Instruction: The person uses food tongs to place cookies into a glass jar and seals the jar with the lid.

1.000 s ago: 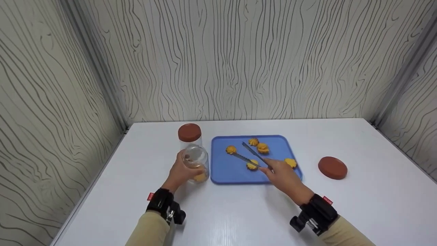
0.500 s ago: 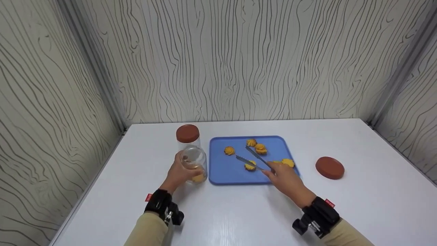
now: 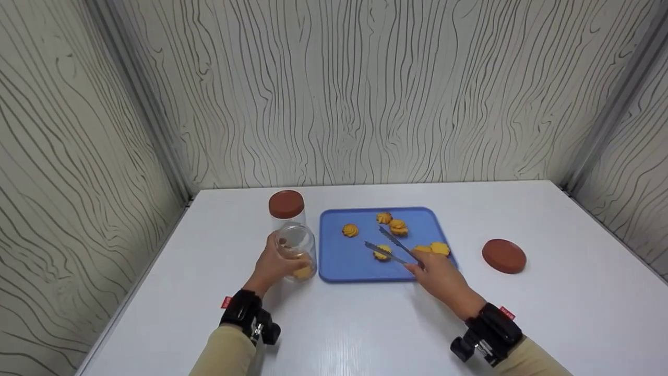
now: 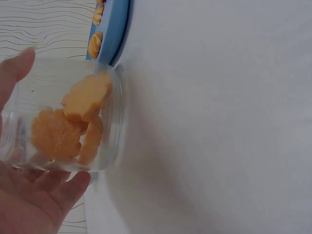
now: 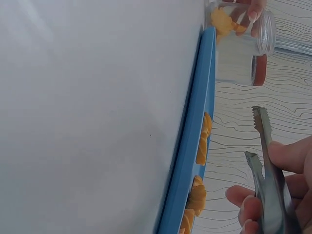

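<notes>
My left hand [image 3: 272, 266] grips a clear jar [image 3: 297, 241] that stands without a lid just left of the blue tray [image 3: 339, 266]. Several cookies [image 4: 56, 134] lie at the bottom of this jar, seen through its side in the left wrist view. My right hand [image 3: 438, 274] holds metal tongs [image 3: 397, 243] over the tray, their toothed arms spread with nothing between the tips. One tong arm overlaps a yellow swirled cookie [image 3: 383, 254] in the head view. Other cookies on the tray include a lone one [image 3: 350, 230] at left and a pair [image 3: 398, 226] toward the back.
Behind the held jar stands a second jar with a red-brown lid [image 3: 286, 203]. A loose red-brown lid [image 3: 504, 256] lies on the white table [image 3: 355, 324] right of the tray. Wood-grain panels [image 3: 344, 94] rise behind the table and at both sides.
The tongs have shifted slightly right and back toward the hand, away from the lone left cookie, uncovering another cookie near the right hand. The left hand keeps its grip on the jar.
</notes>
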{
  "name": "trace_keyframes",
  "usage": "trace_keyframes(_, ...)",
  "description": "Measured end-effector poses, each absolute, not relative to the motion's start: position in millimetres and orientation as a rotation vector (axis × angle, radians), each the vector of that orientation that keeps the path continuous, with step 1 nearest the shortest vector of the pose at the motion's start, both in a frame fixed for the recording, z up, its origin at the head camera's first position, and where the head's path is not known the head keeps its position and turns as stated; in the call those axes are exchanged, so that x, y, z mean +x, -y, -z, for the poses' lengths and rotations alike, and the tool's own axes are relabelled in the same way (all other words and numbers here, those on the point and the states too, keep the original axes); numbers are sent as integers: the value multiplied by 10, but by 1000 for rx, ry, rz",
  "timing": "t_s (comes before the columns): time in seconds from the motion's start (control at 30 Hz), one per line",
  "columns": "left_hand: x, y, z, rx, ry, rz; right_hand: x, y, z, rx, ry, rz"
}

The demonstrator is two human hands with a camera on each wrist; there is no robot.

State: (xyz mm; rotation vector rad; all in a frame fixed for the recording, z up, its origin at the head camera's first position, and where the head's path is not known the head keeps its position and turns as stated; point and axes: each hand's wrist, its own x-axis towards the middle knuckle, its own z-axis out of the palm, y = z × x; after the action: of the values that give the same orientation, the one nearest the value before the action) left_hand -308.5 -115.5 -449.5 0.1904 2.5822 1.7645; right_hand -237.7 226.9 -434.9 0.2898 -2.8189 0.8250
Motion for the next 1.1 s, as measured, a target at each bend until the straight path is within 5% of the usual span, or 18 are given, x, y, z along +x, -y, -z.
trace_keyframes(1.1, -3059, 1145, 4479, 219, -2654, -1721, -2377, -2354, 4453, 281, 2888, -695)
